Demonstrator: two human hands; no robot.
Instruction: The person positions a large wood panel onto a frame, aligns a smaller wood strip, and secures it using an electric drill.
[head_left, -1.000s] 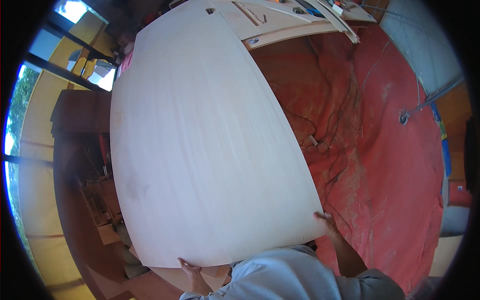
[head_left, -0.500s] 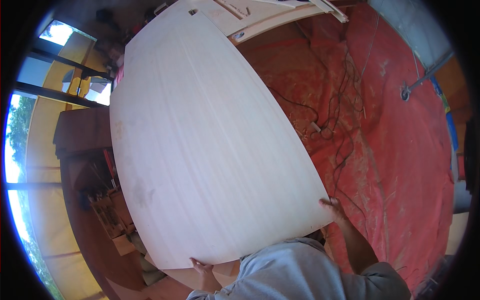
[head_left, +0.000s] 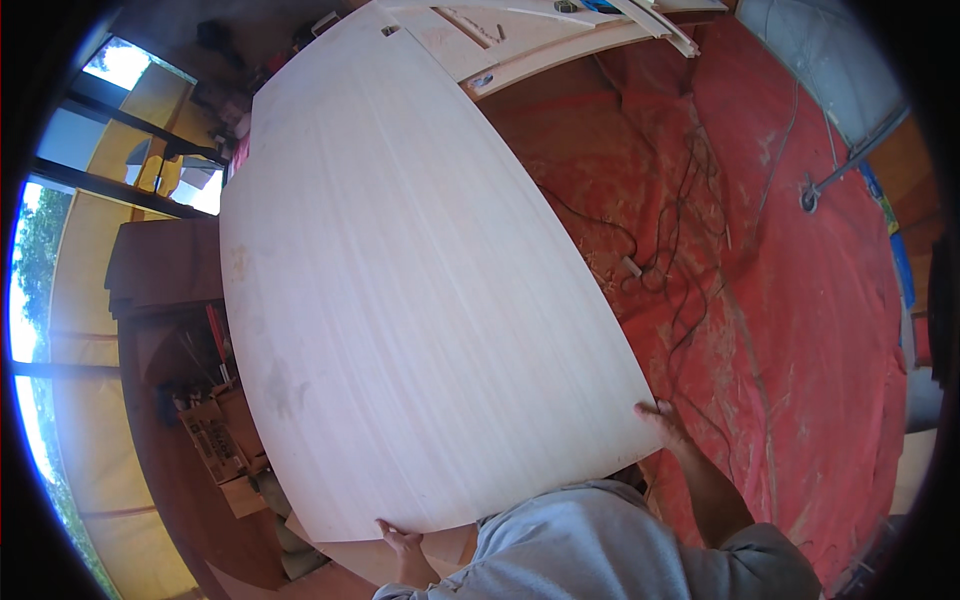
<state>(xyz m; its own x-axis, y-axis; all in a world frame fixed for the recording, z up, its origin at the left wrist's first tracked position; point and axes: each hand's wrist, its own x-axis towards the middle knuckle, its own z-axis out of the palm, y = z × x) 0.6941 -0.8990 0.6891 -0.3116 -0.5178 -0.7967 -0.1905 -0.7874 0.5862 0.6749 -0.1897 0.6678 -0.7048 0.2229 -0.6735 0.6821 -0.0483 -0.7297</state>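
Observation:
A large pale wooden sheet, streaked with grain and a few darker smudges, spans the middle of the view. My left hand grips its near edge, thumb on the top face and the other fingers hidden beneath. At the near right corner, my right hand is closed on the side edge, with its thumb above and its fingers mostly out of sight. The sheet's near edge lies close against my grey shirt. Its far end meets a pale wooden frame or table.
Beyond the sheet lies the pale frame with loose strips on it. A red floor covering with wood debris and a dark cord is at right. Left are a tool box and windows with yellow curtains.
The sheet's far end and the frame sit slightly lower in view, showing a bit more of the frame. Both hands keep their hold on the sheet.

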